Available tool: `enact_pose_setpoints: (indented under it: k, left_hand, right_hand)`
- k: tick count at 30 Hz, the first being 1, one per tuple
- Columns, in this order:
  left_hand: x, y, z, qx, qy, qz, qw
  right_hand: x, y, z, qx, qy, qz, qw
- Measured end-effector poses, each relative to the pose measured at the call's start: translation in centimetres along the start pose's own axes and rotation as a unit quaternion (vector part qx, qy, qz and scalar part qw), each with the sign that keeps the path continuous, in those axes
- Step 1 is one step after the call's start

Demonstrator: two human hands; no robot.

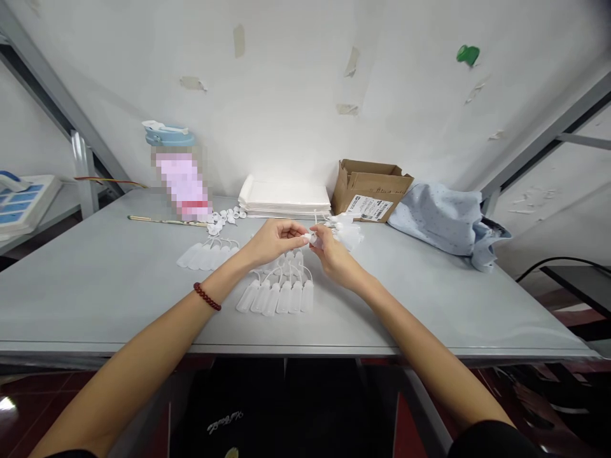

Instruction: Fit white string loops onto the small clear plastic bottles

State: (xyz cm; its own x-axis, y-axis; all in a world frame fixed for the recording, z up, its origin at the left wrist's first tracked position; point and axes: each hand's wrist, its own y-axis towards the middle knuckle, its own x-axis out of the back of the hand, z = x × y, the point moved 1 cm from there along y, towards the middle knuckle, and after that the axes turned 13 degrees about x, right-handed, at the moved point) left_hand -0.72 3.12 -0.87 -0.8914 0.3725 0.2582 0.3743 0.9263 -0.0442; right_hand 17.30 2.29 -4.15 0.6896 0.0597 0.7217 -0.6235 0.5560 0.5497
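Both hands meet above the middle of the grey table (95, 286). My left hand (272, 242) and my right hand (334, 254) pinch one small white plastic piece (309, 238) between their fingertips. Just below them lies a row of several small translucent white bottles with looped tethers (279, 296). A second row of the same bottles (205, 254) lies to the left. Loose white caps (224, 218) are scattered behind that row. A small heap of white plastic pieces (348, 230) lies behind my right hand. A red bead bracelet (207, 297) is on my left wrist.
A stack of white sheets (285, 197) and an open cardboard box (370, 189) stand at the back by the wall. A pink bottle with a blue lid (179, 172) stands back left, a thin stick (162, 221) beside it. Light blue cloth (443, 219) lies at the right.
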Motion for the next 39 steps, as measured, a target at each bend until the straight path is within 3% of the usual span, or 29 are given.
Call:
enact_pose_setpoints:
  k: [10,13,16,18,23,27,29,34,39]
  left_hand:
    - [-0.3,-0.4,0.0,-0.019,0.079,-0.012,0.997]
    - [-0.4,-0.5,0.1,-0.094,0.149,-0.037,0.984]
    - [-0.5,-0.6,0.3,-0.178,0.239,-0.074,0.952]
    - [-0.6,-0.6,0.3,-0.197,0.252,-0.084,0.944]
    - [-0.9,-0.7,-0.1,-0.104,0.150,-0.058,0.982]
    - [-1.1,-0.8,-0.3,-0.039,0.192,-0.066,0.978]
    - [-1.1,-0.7,0.0,-0.054,0.215,-0.061,0.973]
    - [-1.0,-0.3,0.8,-0.169,0.262,-0.085,0.946]
    - [-0.8,-0.2,0.7,-0.150,0.233,-0.074,0.958]
  right_hand:
    - [0.1,-0.6,-0.1,0.018,-0.064,0.031,0.997]
    - [0.1,-0.6,0.0,0.004,-0.028,0.035,0.999]
    - [0.2,-0.5,0.1,-0.018,0.023,0.042,0.999]
    - [0.2,-0.3,0.2,-0.028,0.040,0.039,0.998]
    - [-0.1,-0.2,-0.1,-0.013,0.045,0.017,0.999]
    - [-0.6,-0.6,-0.6,-0.013,0.015,0.025,0.999]
    - [-0.7,-0.7,-0.6,-0.011,0.006,0.035,0.999]
    - [-0.5,-0.5,-0.1,-0.025,0.009,0.044,0.999]
    - [-0.3,0.0,0.4,-0.030,0.003,0.032,0.999]
